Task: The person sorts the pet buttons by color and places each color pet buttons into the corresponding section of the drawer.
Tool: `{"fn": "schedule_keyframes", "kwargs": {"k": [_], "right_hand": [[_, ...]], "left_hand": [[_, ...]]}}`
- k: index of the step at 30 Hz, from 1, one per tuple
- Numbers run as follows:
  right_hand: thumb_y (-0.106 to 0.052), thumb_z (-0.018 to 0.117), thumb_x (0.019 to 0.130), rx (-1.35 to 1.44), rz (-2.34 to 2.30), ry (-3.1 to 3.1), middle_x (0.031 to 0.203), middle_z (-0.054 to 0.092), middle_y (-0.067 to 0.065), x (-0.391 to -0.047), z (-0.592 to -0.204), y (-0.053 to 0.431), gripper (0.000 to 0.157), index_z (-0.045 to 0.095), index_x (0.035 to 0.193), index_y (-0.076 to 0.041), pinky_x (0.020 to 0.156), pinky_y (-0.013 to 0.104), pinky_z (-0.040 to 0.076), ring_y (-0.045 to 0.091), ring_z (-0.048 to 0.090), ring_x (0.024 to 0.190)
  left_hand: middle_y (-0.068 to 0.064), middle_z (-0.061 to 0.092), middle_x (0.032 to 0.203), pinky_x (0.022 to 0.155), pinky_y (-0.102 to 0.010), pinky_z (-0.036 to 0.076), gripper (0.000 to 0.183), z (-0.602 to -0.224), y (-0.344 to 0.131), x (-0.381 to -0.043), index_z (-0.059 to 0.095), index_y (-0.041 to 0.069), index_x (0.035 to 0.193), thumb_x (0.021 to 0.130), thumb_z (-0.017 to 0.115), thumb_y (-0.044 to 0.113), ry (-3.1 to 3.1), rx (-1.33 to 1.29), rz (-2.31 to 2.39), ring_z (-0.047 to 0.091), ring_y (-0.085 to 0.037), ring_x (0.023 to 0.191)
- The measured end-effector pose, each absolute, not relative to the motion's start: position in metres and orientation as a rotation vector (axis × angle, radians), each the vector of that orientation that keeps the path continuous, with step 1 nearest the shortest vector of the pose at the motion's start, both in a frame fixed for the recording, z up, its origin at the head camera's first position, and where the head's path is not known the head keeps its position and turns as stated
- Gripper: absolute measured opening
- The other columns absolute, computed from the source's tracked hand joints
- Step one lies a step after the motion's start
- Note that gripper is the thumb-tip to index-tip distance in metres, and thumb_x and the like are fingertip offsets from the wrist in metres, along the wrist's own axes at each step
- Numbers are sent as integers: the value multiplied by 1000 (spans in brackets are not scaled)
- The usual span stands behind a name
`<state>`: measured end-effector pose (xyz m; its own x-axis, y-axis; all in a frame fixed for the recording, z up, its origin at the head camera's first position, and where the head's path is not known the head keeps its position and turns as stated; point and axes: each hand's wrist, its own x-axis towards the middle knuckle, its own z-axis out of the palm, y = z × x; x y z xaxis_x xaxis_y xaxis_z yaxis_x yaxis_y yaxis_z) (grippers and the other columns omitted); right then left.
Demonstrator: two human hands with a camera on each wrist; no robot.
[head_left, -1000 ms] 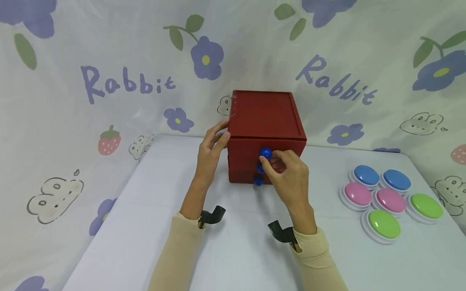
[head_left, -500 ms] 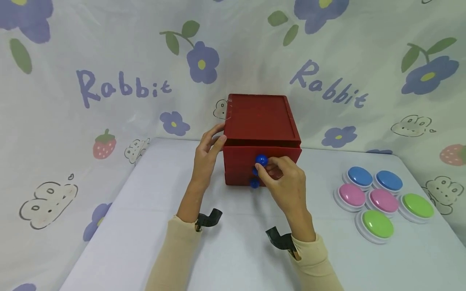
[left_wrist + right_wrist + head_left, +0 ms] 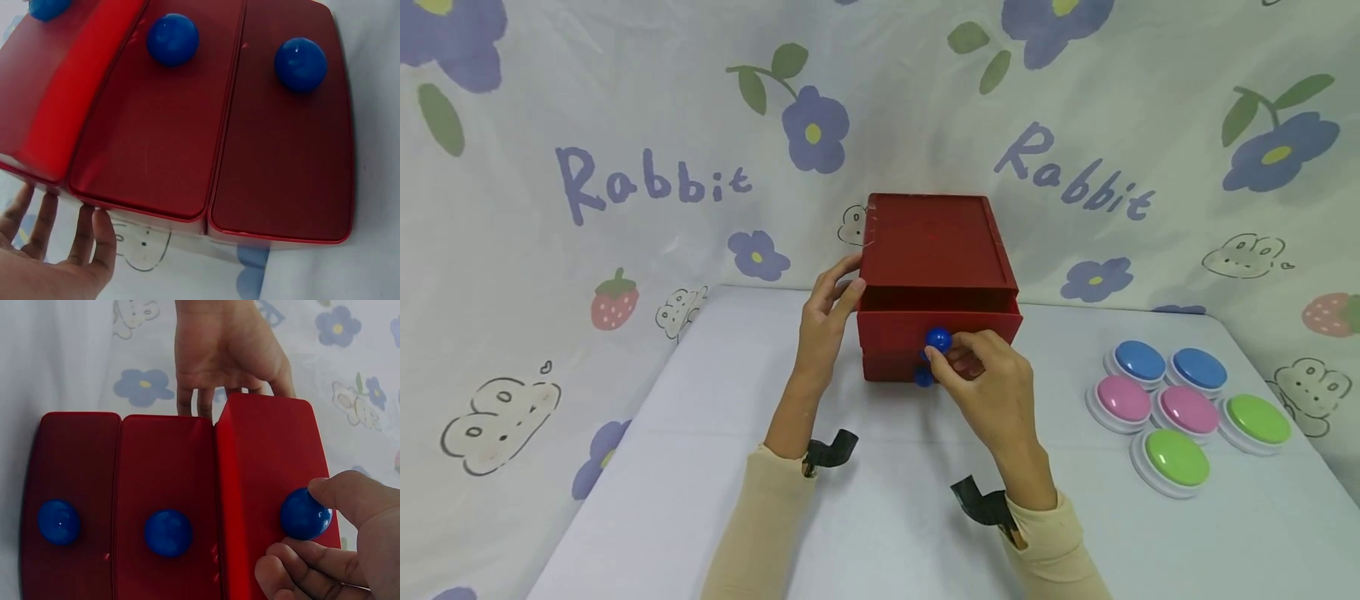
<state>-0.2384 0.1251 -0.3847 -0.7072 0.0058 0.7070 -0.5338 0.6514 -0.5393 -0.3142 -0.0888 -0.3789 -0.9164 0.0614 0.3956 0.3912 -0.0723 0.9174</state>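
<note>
A red drawer cabinet (image 3: pixel 934 242) with three stacked drawers stands on the white-covered table, each drawer bearing a round blue knob. Its top drawer (image 3: pixel 269 444) is pulled partway out, leaving a dark gap under the cabinet's top. My right hand (image 3: pixel 996 379) pinches the top knob (image 3: pixel 937 339) between thumb and fingers. The middle knob (image 3: pixel 172 39) and bottom knob (image 3: pixel 300 64) are on drawers that sit flush. With fairly straight fingers, my left hand (image 3: pixel 829 329) rests against the cabinet's left side, near the top. The drawer's inside is mostly hidden.
To the right lie several round push buttons with white bases, in blue (image 3: pixel 1139 362), pink (image 3: pixel 1123 398) and green (image 3: pixel 1177 457). Behind the cabinet hangs a patterned cloth (image 3: pixel 917 100) with flowers and "Rabbit" lettering.
The top drawer has slid out toward me from shut, drawn by my right hand on its knob. My left hand has stayed at the cabinet's side. The head view has shifted slightly.
</note>
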Motion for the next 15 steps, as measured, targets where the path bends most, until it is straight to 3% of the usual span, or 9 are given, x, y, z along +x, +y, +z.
{"fn": "schedule_keyframes", "kwargs": {"k": [7,11,15], "right_hand": [[-21,86,80,406,976,-2191,81,67,5,-234,-385,125,25,74,91,-2,60,29,56,13,64,68],[-19,87,79,417,973,-2190,81,67,5,-232,-385,126,26,74,92,-1,60,29,57,14,64,68],[-19,88,78,419,956,-2200,82,67,5,-229,-384,125,27,74,93,-1,62,29,57,14,63,68]], "left_hand": [[6,45,146,104,-41,45,44,-391,-91,-323,52,25,146,103,56,33,-1959,-514,-2061,47,-22,130],[6,45,146,104,-41,44,43,-393,-91,-325,52,24,146,103,55,30,-1952,-516,-2071,48,-20,129],[0,44,147,105,-40,44,45,-381,-90,-315,49,14,148,104,53,22,-1961,-501,-2085,47,-23,129]]}}
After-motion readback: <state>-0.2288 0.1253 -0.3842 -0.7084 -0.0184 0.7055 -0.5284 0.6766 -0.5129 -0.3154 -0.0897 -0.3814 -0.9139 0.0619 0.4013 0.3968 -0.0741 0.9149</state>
